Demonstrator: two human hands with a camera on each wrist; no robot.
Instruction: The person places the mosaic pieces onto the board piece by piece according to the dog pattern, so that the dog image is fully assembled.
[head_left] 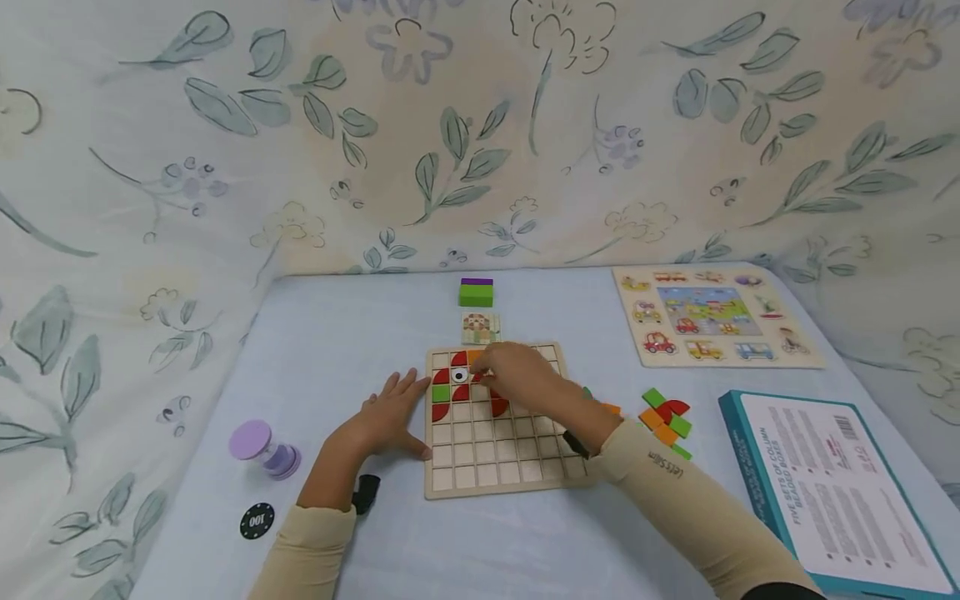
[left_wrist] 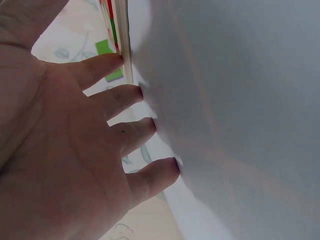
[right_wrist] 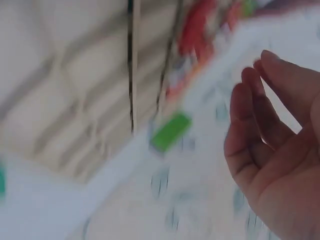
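Observation:
A wooden grid board (head_left: 487, 454) lies on the table, with red curved pieces (head_left: 440, 412), a green square (head_left: 440, 393), an orange square (head_left: 474, 357) and a round eye-patterned piece (head_left: 459, 375) in its upper left squares. Along the board's left edge, my left hand (head_left: 386, 417) rests with fingers spread, holding nothing. My right hand (head_left: 517, 375) is over the board's upper part, fingertips close to the orange square. In the blurred right wrist view, the fingers of the right hand (right_wrist: 280, 145) bend loosely towards the thumb, and no piece shows between them.
Behind the board are a patterned card (head_left: 480, 328) and a green block (head_left: 476, 295). Loose coloured pieces (head_left: 663, 417) lie right of it, near a vehicle puzzle (head_left: 652, 321) and a teal-edged box (head_left: 840, 483). At left are a purple spool-like object (head_left: 251, 439) and a black chip (head_left: 257, 521).

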